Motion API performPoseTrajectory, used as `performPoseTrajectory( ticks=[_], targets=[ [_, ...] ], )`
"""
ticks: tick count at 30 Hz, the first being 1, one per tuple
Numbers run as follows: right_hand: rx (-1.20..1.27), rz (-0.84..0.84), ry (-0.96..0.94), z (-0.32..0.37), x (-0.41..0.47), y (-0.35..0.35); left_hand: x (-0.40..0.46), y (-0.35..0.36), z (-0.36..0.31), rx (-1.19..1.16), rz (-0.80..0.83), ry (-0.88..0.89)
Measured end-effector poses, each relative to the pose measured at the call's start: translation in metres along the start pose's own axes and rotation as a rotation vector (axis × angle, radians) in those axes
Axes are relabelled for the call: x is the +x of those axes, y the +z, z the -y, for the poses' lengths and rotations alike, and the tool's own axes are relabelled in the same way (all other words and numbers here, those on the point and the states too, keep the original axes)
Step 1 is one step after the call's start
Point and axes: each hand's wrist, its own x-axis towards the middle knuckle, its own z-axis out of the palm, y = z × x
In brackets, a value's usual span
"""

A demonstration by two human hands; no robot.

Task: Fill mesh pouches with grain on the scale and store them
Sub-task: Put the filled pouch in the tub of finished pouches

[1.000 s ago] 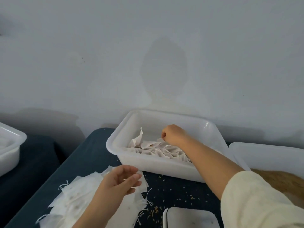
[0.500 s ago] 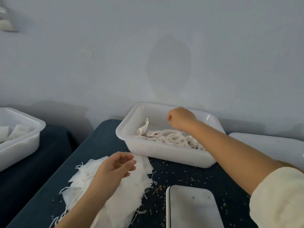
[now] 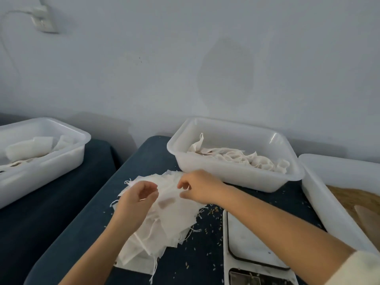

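Observation:
A loose pile of flat white mesh pouches [image 3: 174,221] with drawstrings lies on the dark blue tabletop. My left hand [image 3: 140,199] hovers over the pile's left part, fingers loosely curled and holding nothing. My right hand [image 3: 198,188] is just above the pile's far edge, thumb and fingers apart, with nothing held. Behind the pile, a white bin [image 3: 226,177] holds several filled pouches [image 3: 242,156]. The white scale [image 3: 244,241] sits at the front right with a bare platform. At the right edge, a white tub [image 3: 320,204] holds brown grain [image 3: 349,197].
Another white bin [image 3: 47,161] with pouches stands on a second dark surface at the left, across a gap. Spilled grains [image 3: 211,211] dot the table around the scale. A wooden scoop [image 3: 368,217] lies in the grain tub. The wall is close behind.
My right hand has left the far bin and come down to the pouch pile, close to my left hand. The view has tilted down and left.

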Motion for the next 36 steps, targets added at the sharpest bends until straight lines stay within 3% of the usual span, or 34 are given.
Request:
performPoseTrajectory(
  ticks=[3, 6, 13, 19, 21, 26, 30, 36],
  targets=[
    [-0.034, 0.047, -0.011, 0.005, 0.011, 0.03, -0.001, -0.003, 0.009, 0.379, 0.103, 0.147],
    [0.045, 0.044, -0.021, 0.005, 0.021, 0.042, 0.002, -0.001, 0.014, 0.522, 0.19, 0.151],
    [0.189, -0.041, -0.053, 0.003, 0.03, 0.036, 0.009, 0.003, 0.021, 0.5, 0.135, 0.16],
    [0.333, -0.136, 0.044, 0.003, 0.017, 0.03, 0.012, 0.004, 0.021, 0.483, 0.137, 0.148],
    [0.355, -0.135, 0.063, 0.0, 0.008, 0.03, 0.012, 0.003, 0.02, 0.463, 0.123, 0.156],
    [0.51, 0.064, 0.202, -0.004, -0.007, 0.034, 0.009, 0.003, 0.018, 0.352, 0.064, 0.192],
    [0.619, 0.056, 0.262, -0.008, -0.008, 0.035, 0.011, 0.003, 0.013, 0.149, 0.064, 0.047],
    [0.938, 0.172, 0.31, -0.009, -0.015, 0.028, 0.006, 0.0, 0.006, -0.246, 0.094, -0.172]
  ],
)
